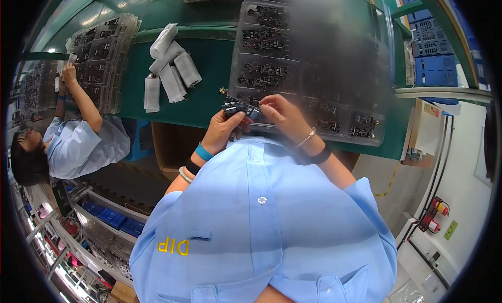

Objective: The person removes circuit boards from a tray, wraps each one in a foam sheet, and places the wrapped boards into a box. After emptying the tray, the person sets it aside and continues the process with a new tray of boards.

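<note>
Both hands [251,117] grip small dark part [240,109]; detail blurred, tray [366,138] hazy.

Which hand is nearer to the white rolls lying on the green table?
Left. The left hand holds the small dark circuit board just right of and below the white rolls. The right hand grips the same board from farther right.

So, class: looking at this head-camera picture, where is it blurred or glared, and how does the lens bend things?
Head view: a hazy grey smear veils the right part of the clear plastic tray; the green table edge bows with fisheye distortion and the corners go black; both hands, left hand and right hand, on the small circuit board, stay fairly sharp; lighting is even.
</note>
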A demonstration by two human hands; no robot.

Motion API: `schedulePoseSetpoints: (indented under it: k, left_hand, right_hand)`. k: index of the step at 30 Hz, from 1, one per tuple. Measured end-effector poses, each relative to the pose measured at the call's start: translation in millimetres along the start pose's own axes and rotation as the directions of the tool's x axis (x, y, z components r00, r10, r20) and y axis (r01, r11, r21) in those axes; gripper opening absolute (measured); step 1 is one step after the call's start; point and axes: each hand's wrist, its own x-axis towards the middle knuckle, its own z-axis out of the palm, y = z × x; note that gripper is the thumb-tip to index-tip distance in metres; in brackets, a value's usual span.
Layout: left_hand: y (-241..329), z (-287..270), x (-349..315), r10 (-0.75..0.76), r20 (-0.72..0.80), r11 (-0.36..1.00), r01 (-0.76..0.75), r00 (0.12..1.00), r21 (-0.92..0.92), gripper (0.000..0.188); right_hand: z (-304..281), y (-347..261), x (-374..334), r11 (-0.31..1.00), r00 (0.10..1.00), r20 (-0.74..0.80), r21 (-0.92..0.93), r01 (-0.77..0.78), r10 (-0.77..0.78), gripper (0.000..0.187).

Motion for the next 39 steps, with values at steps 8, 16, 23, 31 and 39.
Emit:
schedulePoseSetpoints:
  k: [8,16,23,31,39]
  left_hand:
    - [-2.7,-0.6,-0.2,0.034,0.019,0.995,-0.035,0.999,0.097,0.023]
    - [14.2,-20.8,-5.1,0.072,-0.128,0.978,-0.096,0.989,-0.188,0.034]
    - [16.3,-10.5,-4.2,0.051,0.005,0.897,-0.043,0.999,-0.44,0.038]
    - [10.8,15.6,4.3,0.076,0.052,0.933,-0.053,0.996,-0.357,0.041]
    - [0.7,38.3,15.0,0.197,0.184,0.972,-0.217,0.963,0.093,0.038]
  right_hand:
    - [-20.8,-13.2,-4.3,0.894,0.972,-0.169,0.441,-0.076,0.166,0.017]
    - [-35.6,34.5,-17.5,0.847,0.953,0.02,-0.454,0.277,-0.301,0.015]
    - [-18.1,12.1,-22.6,0.751,0.96,-0.093,-0.644,0.144,-0.264,0.014]
    - [2.7,5.9,-16.5,0.99,0.996,-0.048,0.122,0.076,-0.07,0.022]
    - [1.9,15.3,-20.0,0.802,0.998,-0.064,0.597,0.032,0.008,0.017]
